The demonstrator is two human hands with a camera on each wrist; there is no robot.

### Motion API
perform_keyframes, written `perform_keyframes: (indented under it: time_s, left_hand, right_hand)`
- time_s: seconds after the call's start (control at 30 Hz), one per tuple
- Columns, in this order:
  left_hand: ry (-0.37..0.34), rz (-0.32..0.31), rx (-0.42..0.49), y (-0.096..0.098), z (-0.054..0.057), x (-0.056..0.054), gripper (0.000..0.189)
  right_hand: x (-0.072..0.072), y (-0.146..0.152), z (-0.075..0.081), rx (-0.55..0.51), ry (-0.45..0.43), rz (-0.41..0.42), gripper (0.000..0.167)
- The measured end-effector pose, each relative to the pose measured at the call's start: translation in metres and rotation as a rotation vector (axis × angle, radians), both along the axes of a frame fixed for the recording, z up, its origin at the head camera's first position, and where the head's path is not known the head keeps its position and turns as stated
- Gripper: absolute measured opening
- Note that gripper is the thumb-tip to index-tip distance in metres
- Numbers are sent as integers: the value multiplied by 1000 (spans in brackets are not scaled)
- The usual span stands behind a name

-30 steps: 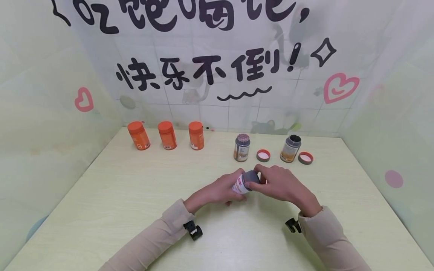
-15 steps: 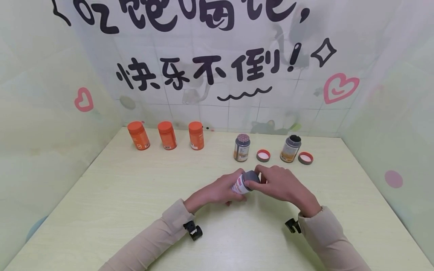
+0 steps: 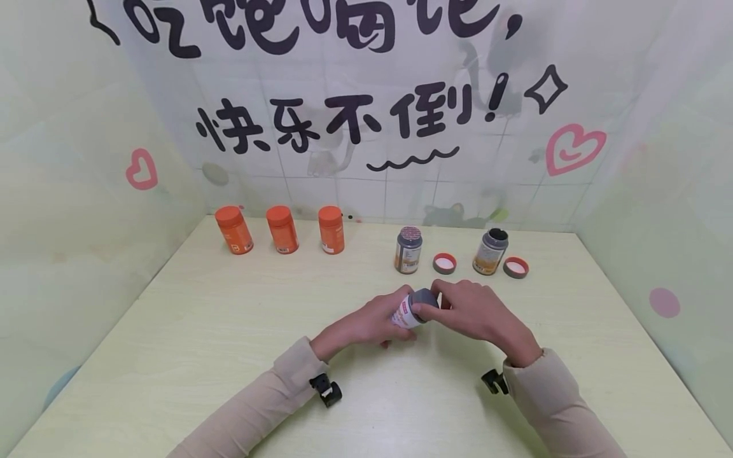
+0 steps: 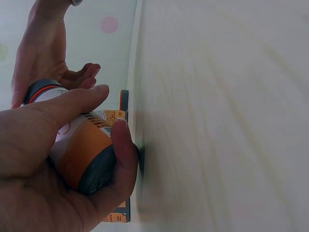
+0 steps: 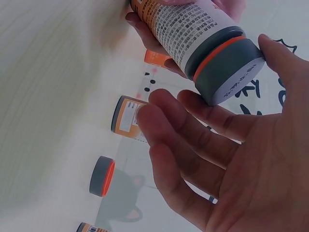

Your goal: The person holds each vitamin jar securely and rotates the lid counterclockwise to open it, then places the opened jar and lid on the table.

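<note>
My left hand (image 3: 375,320) grips a supplement bottle (image 3: 403,315) by its body, tilted above the table. This bottle has a white and orange label and a dark grey base, seen in the left wrist view. Its dark grey screw cap (image 5: 227,70) points toward my right hand (image 3: 478,312). Thumb and forefinger of that hand pinch the cap from two sides, while the other fingers are loosely bent and off it. An orange-red ring shows at the cap's lower edge in the right wrist view. Part of the bottle's body is hidden by the left fingers.
Behind the hands stand a grey bottle (image 3: 408,254) with a patterned seal over its mouth and another bottle (image 3: 488,256) with a dark open mouth. Loose caps (image 3: 444,263) lie beside them. Three orange bottles (image 3: 283,232) line the back left, near the wall.
</note>
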State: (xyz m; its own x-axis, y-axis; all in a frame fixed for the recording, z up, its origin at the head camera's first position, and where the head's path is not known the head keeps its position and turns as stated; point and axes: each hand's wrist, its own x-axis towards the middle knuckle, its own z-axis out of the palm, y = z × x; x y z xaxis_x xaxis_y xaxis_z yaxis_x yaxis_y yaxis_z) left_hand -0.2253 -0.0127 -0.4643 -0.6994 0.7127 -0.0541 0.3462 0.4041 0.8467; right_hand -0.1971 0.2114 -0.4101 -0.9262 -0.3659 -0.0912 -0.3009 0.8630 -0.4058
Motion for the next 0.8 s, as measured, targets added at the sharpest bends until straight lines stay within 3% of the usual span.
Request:
perform_keyframes:
  time_s: [0.33, 0.63, 0.8]
  left_hand:
    - [-6, -5, 0, 0, 0, 0, 52]
    - [-7, 2, 0, -1, 1, 1, 51]
    - [-13, 0, -3, 0, 1, 0, 51]
  right_hand:
    - [0, -1, 1, -12, -8, 50, 49]
    - [0, -1, 0, -2, 4, -4, 44]
    - [0, 0, 0, -13, 9, 21, 41]
